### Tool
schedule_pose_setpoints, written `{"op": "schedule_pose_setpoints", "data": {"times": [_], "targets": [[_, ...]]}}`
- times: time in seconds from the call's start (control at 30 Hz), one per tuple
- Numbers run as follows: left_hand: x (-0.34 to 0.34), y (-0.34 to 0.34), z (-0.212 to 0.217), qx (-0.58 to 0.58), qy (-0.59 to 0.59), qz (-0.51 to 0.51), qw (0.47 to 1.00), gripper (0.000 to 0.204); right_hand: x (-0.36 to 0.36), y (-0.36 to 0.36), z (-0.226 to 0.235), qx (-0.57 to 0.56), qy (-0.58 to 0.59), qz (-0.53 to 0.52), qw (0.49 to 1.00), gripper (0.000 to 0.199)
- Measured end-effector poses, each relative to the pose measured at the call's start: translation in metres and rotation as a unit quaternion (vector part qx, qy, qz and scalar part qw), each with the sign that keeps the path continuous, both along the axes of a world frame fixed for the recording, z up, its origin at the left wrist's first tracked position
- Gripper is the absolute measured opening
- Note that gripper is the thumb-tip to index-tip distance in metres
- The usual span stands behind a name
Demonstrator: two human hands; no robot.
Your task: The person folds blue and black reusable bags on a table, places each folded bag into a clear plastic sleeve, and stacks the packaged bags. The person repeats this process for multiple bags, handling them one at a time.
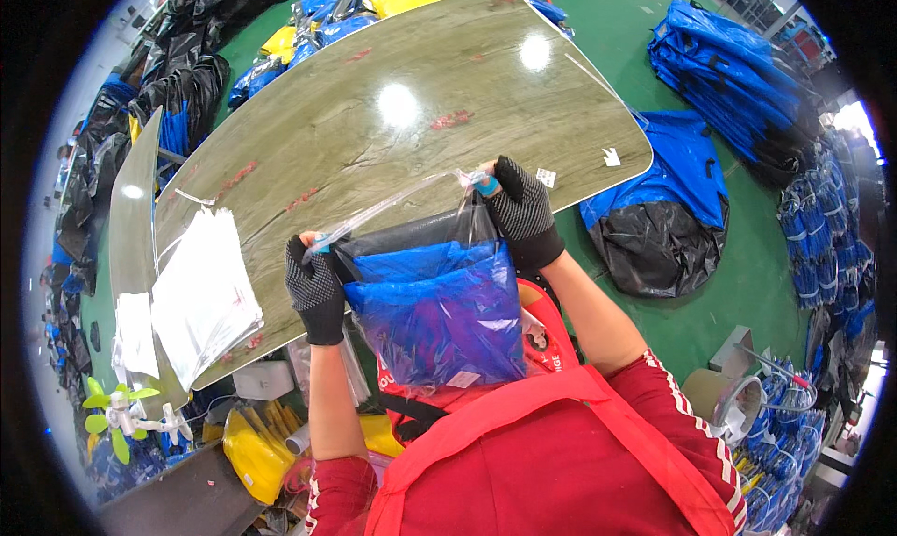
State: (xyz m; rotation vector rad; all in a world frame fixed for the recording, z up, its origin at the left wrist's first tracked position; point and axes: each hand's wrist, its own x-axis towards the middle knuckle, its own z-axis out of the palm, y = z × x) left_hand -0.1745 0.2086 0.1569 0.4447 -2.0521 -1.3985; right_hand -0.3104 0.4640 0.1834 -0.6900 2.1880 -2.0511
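Between my hands hangs a clear plastic bag point(439, 326) with folded blue and black fabric inside, in front of my red apron. My left hand point(316, 288), in a black dotted fingerless-tip glove, is closed on the bag's upper left corner. The upper right corner is pinched in my gloved right hand point(519, 209), held higher and farther out. The bag's top edge stretches slanting between the two hands, over the near edge of the wood-patterned table point(374, 134). A small white label shows near the bag's bottom.
White plastic bags point(206, 288) lie stacked at the table's left. A small fan point(121, 410) with green blades is at lower left. Blue and black bundles point(733, 87) lie on the green floor at right, and a tape roll point(724, 400) stands at lower right.
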Motion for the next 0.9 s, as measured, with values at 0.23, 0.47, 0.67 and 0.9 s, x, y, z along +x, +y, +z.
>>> {"op": "schedule_pose_setpoints", "data": {"times": [0.23, 0.47, 0.67, 0.9], "targets": [[-0.032, 0.016, 0.119, 0.226, 0.029, -0.066, 0.972, 0.027, -0.059, -0.026, 0.024, -0.007, -0.191, 0.15, 0.97, 0.033], [-0.029, 0.066, 0.202, 0.034, 0.094, -0.416, 0.904, 0.088, -0.073, -0.096, 0.034, -0.273, -0.127, 0.302, 0.905, 0.03], [-0.005, 0.036, 0.176, -0.086, 0.047, -0.329, 0.939, 0.058, -0.053, -0.103, 0.04, -0.16, -0.004, 0.222, 0.962, 0.033], [-0.017, 0.009, 0.165, -0.139, 0.087, -0.281, 0.946, 0.077, -0.076, -0.101, 0.024, -0.401, -0.215, 0.28, 0.845, 0.026]]}}
